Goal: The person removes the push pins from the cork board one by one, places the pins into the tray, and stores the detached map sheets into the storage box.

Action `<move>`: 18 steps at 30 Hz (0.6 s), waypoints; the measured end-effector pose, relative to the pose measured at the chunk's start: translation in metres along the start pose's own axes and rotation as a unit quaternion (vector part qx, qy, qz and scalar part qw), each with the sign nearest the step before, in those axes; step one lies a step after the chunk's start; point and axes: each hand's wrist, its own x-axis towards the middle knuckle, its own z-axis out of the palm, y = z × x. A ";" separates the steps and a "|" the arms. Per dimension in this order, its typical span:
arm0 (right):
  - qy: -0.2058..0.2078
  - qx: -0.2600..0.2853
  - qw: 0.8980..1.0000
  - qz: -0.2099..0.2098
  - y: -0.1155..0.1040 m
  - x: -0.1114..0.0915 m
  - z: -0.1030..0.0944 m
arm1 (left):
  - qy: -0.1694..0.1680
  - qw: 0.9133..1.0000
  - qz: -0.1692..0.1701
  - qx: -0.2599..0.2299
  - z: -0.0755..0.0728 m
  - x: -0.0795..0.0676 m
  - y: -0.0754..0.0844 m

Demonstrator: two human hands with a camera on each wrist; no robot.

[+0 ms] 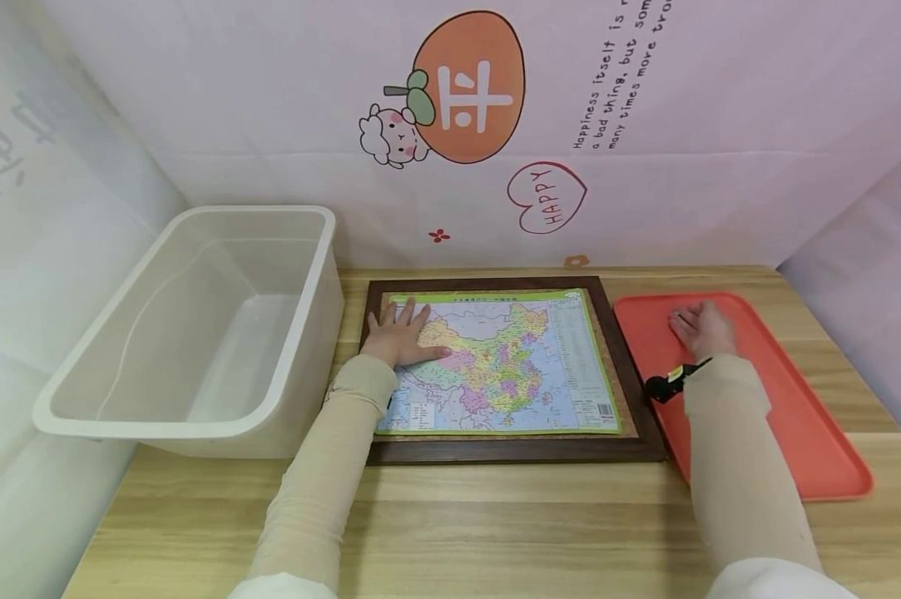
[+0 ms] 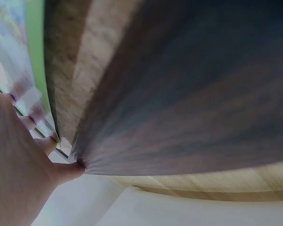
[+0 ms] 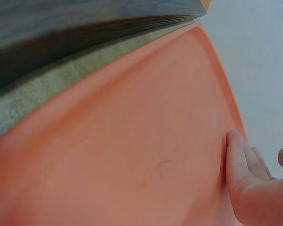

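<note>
A colourful paper map [image 1: 495,358] with a green border lies on a cork board [image 1: 625,399] in a dark wooden frame [image 1: 510,451], flat on the table. With fingers spread, my left hand [image 1: 401,339] rests on the map's left part. One fingertip reaches the dark frame in the left wrist view. To the right is a red tray [image 1: 787,416], where my right hand [image 1: 708,329] lies side-on near the far end. Its fingers [image 3: 236,146] are nearly straight and touch the tray, with nothing held in them.
A deep white plastic tub [image 1: 188,333] stands left of the frame on the wooden table [image 1: 495,532]. Behind the table hangs a pale printed cloth [image 1: 285,100]. A small black camera [image 1: 667,384] is strapped to my right wrist.
</note>
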 end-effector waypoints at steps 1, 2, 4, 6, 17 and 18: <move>-0.001 -0.001 1.000 0.000 0.000 0.000 0.000 | 0.000 1.000 0.000 0.000 0.000 0.000 0.000; -0.001 -0.001 1.000 0.000 0.000 0.000 0.000 | -0.001 1.000 -0.001 0.000 0.001 0.001 -0.001; -0.001 0.003 1.000 0.001 0.000 0.000 0.000 | -0.001 1.000 -0.001 0.000 0.002 0.001 -0.001; 0.002 0.011 1.000 0.002 0.000 0.000 0.000 | -0.002 1.000 -0.002 -0.001 0.002 0.002 -0.001; 0.029 0.019 0.999 0.008 0.000 0.001 0.000 | -0.010 1.000 0.000 -0.015 0.002 0.004 -0.003; 0.033 0.018 0.999 0.009 0.000 0.001 0.001 | -0.010 1.000 0.000 -0.015 0.002 0.004 -0.003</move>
